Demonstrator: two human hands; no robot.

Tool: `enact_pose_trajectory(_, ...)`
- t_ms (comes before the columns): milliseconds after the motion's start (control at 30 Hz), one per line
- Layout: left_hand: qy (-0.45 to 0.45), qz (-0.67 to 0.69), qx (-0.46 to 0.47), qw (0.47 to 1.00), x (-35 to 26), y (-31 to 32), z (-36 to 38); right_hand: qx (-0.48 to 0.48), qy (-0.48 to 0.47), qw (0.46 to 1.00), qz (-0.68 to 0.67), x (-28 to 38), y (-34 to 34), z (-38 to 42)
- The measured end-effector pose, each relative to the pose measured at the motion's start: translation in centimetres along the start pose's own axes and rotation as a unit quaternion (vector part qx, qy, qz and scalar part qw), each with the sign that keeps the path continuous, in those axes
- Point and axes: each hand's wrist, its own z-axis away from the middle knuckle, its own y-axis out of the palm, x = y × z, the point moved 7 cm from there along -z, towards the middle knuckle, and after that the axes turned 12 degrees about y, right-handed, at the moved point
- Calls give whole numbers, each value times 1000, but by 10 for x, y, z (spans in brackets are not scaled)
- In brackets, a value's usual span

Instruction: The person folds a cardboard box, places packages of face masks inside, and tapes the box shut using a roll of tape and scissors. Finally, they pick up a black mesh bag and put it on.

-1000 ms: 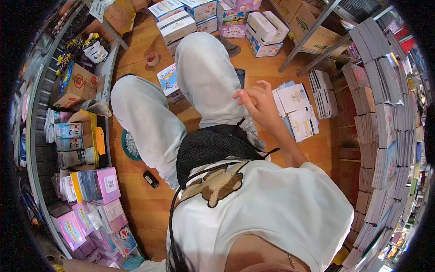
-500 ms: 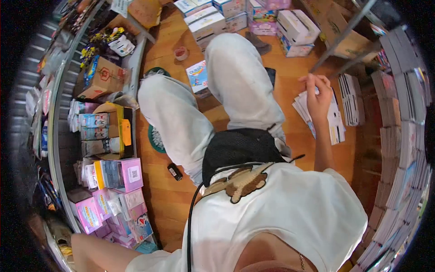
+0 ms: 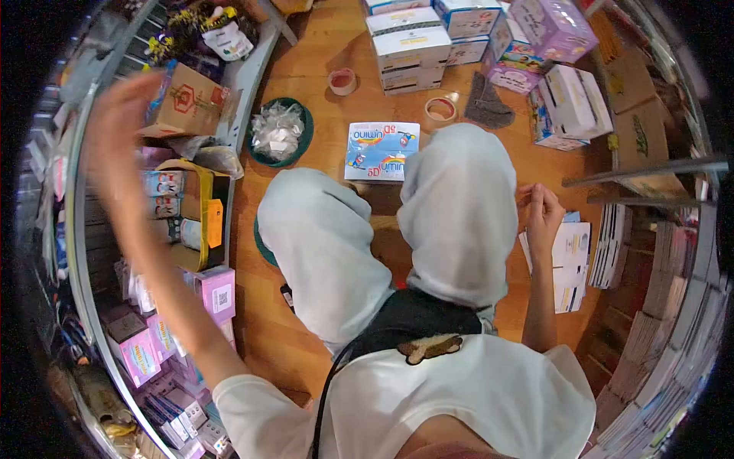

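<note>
My left hand (image 3: 130, 99) is raised at the far left, smeared by motion, in front of the shelf and beside a brown cardboard box (image 3: 185, 102). Its fingers cannot be made out. My right hand (image 3: 543, 216) hovers next to my right knee with its fingers curled in and nothing visible in them. Below and beside it lie flat white printed cartons (image 3: 572, 256) on the floor. A blue and white box with "5D" lettering (image 3: 382, 151) rests in front of my knees.
Stacked white boxes (image 3: 409, 50) and purple boxes (image 3: 554, 29) stand ahead. Tape rolls (image 3: 441, 109) and a grey cloth (image 3: 489, 101) lie on the floor. A green basin (image 3: 306, 138) holds clear plastic. Pink boxes (image 3: 140, 352) fill the left shelf; paper stacks (image 3: 657, 306) line the right.
My left arm has swung up and forward from the lower left to the shelf. The view has shifted, showing more floor ahead. My right hand stays near the flat cartons, fingers more drawn in.
</note>
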Motion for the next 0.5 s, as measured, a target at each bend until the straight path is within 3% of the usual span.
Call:
enact_pose_trajectory(33,-1,-22,68,997,43,64,19,19,46,998,-42,-14,12,-10)
enact_pose_trajectory(67,-97,52,116,987,83,119,42,36,93,992,-83,-28,23,-19)
enact_pose_trajectory(133,-44,49,252,965,155,212,98,60,149,982,-97,-53,43,-37)
enact_pose_trajectory(167,24,1,280,960,172,251,127,69,177,976,-105,-70,52,-46)
enact_pose_trajectory(233,-46,20,378,924,170,296,156,116,110,987,-21,-91,77,-67)
enact_pose_trajectory(300,-66,18,438,896,176,330,185,147,145,978,-16,-112,102,-80)
enact_pose_trajectory(400,-110,64,276,953,205,356,234,174,285,939,-77,-134,148,-83)
enact_pose_trajectory(433,-223,143,239,934,217,362,247,199,297,931,-73,-140,167,-86)
enact_pose_trajectory(500,-430,289,152,842,234,377,276,285,263,921,-38,-152,212,-92)
